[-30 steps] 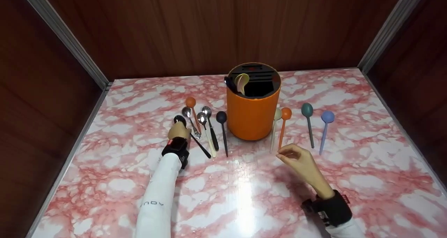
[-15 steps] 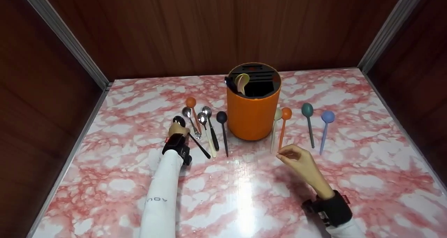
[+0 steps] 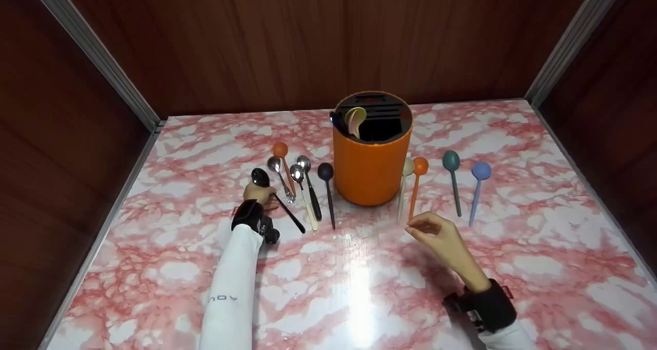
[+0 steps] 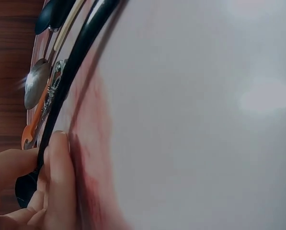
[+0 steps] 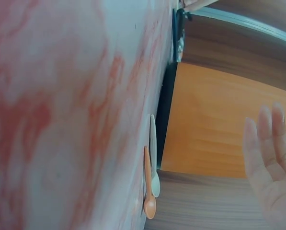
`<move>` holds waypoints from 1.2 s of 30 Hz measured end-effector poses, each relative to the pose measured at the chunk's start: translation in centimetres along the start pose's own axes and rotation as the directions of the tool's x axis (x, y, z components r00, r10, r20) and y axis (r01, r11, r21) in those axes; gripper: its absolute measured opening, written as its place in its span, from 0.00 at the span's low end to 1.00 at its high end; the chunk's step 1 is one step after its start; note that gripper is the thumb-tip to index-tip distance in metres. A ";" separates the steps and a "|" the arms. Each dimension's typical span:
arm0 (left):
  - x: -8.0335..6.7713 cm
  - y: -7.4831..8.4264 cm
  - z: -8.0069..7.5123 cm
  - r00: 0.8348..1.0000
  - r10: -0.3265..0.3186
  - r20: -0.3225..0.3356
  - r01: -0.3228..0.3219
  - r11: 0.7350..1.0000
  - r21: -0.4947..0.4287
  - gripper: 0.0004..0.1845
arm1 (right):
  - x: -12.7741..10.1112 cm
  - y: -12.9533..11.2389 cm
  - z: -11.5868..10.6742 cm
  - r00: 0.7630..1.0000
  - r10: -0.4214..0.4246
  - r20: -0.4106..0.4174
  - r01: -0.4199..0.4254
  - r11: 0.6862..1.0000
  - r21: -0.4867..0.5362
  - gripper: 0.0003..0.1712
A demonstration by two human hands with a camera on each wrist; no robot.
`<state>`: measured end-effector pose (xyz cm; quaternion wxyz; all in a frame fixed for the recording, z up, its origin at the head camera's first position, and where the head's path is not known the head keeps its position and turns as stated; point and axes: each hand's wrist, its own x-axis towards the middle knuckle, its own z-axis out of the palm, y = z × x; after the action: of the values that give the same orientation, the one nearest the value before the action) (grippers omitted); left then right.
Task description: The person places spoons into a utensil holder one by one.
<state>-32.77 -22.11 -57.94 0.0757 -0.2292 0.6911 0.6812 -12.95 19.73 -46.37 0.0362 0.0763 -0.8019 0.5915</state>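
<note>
1. The left hand is pinching the black-handled spoon near its bowl, fingers curled round the handle; the bowl looks slightly raised off the marble table.
2. Just right of that hand, five more spoons are lying side by side, untouched.
3. Between the hands, the orange holder is standing upright, already holding a cream spoon and a dark utensil beside it.
4. The right hand is hovering relaxed and grasping nothing, just below the cream and orange spoons.
5. Beyond it, to the right, green and lilac spoons are waiting.
6. Judging by this, the gathering is barely beginning: two pieces in, ten outside.
</note>
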 end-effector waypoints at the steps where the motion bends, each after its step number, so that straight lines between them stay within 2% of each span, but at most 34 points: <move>1: 1.9 -1.0 -0.2 1.000 0.009 0.000 -0.009 1.000 -0.019 0.17 | 0.0 0.0 0.0 1.000 0.000 0.001 0.000 1.000 0.001 0.05; 2: 2.9 -1.7 -0.4 0.999 0.030 0.018 -0.029 0.998 -0.056 0.17 | 0.0 0.0 0.0 1.000 0.002 0.003 -0.002 1.000 0.005 0.05; 3: 3.4 -2.0 -0.6 0.999 0.025 0.023 -0.023 0.998 -0.060 0.18 | 0.0 0.0 0.0 1.000 0.002 0.005 -0.002 1.000 0.007 0.05; 4: 3.8 -2.3 -0.6 1.000 0.013 0.022 -0.011 0.998 -0.058 0.18 | -0.1 0.0 0.0 1.000 0.001 0.006 -0.001 1.000 0.010 0.05; 6: 4.4 -2.7 -0.7 0.999 0.032 0.033 -0.029 0.996 -0.084 0.17 | -0.1 0.0 0.1 1.000 0.002 0.007 -0.002 1.000 0.014 0.05; 7: 4.3 -2.8 -0.7 0.998 0.047 0.032 -0.043 0.994 -0.103 0.16 | -0.1 0.0 0.1 1.000 0.002 0.007 -0.002 1.000 0.013 0.05; 9: 4.0 -2.6 -0.6 1.000 0.011 0.017 -0.009 0.994 -0.109 0.17 | -0.1 0.0 0.1 1.000 0.008 0.007 -0.008 1.000 0.017 0.06; 11: 4.0 -2.7 -0.5 0.999 0.038 0.024 -0.034 0.988 -0.149 0.14 | -0.1 0.0 0.0 1.000 0.013 0.008 -0.013 1.000 0.019 0.05; 14: 2.5 -1.7 -0.3 1.000 0.009 0.006 -0.008 0.987 -0.161 0.16 | -0.1 0.1 0.0 1.000 0.017 0.011 -0.017 1.000 0.019 0.05; 17: 2.3 -1.9 -0.2 0.997 0.070 0.031 -0.061 0.972 -0.229 0.16 | -0.1 0.2 0.0 1.000 0.015 0.012 -0.015 1.000 0.005 0.05; 18: 1.6 -1.5 0.0 0.998 0.063 0.019 -0.057 0.973 -0.225 0.18 | -0.1 0.2 0.0 1.000 0.015 0.010 -0.016 1.000 0.002 0.05; 20: 0.8 -1.3 0.1 0.996 0.089 0.024 -0.080 0.963 -0.257 0.20 | -0.1 0.3 0.0 1.000 0.015 0.008 -0.015 1.000 -0.004 0.05; 21: 1.0 -1.5 0.2 0.996 0.086 0.025 -0.077 0.961 -0.266 0.19 | -0.1 0.3 0.0 1.000 0.015 0.008 -0.015 1.000 -0.004 0.05; 22: 0.2 -1.1 0.2 0.996 0.083 0.021 -0.074 0.960 -0.269 0.19 | -0.1 0.2 0.0 1.000 0.012 0.007 -0.012 1.000 -0.005 0.05; 24: -3.5 1.2 0.9 0.999 0.035 -0.029 -0.041 0.975 -0.218 0.19 | -0.1 0.2 0.0 1.000 0.008 0.009 -0.008 1.000 0.001 0.05; 25: -4.7 1.7 1.1 0.998 0.051 -0.036 -0.058 0.971 -0.233 0.17 | -0.2 0.2 0.0 1.000 0.005 0.011 -0.005 1.000 0.004 0.05; 26: -6.3 2.7 1.5 0.998 0.034 -0.055 -0.045 0.977 -0.211 0.16 | -0.2 0.1 0.0 1.000 0.002 0.014 -0.003 1.000 0.006 0.05; 27: -7.4 3.2 1.7 0.997 0.035 -0.065 -0.048 0.977 -0.207 0.15 | -0.2 0.1 0.0 1.000 -0.001 0.015 0.001 1.000 0.009 0.05; 28: -9.3 4.4 2.0 0.996 0.041 -0.081 -0.056 0.980 -0.193 0.14 | -0.2 0.1 0.0 1.000 -0.004 0.014 0.004 1.000 0.010 0.05; 29: -10.6 5.2 2.3 0.995 0.037 -0.093 -0.053 0.982 -0.181 0.13 | -0.2 0.1 0.0 1.000 -0.003 0.014 0.003 1.000 0.012 0.05; 33: -12.2 6.3 2.4 0.996 0.049 -0.071 -0.063 0.977 -0.204 0.08 | -0.2 0.2 0.0 1.000 -0.006 0.012 0.006 1.000 0.006 0.06; 36: -13.5 7.2 2.6 0.996 0.073 -0.044 -0.081 0.971 -0.224 0.09 | -0.2 0.2 0.0 1.000 -0.005 0.012 0.005 1.000 0.001 0.06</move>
<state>-24.41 -16.93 -45.91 0.0104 -0.2217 0.6188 0.7535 -12.81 19.84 -46.61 0.0327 0.0821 -0.8015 0.5914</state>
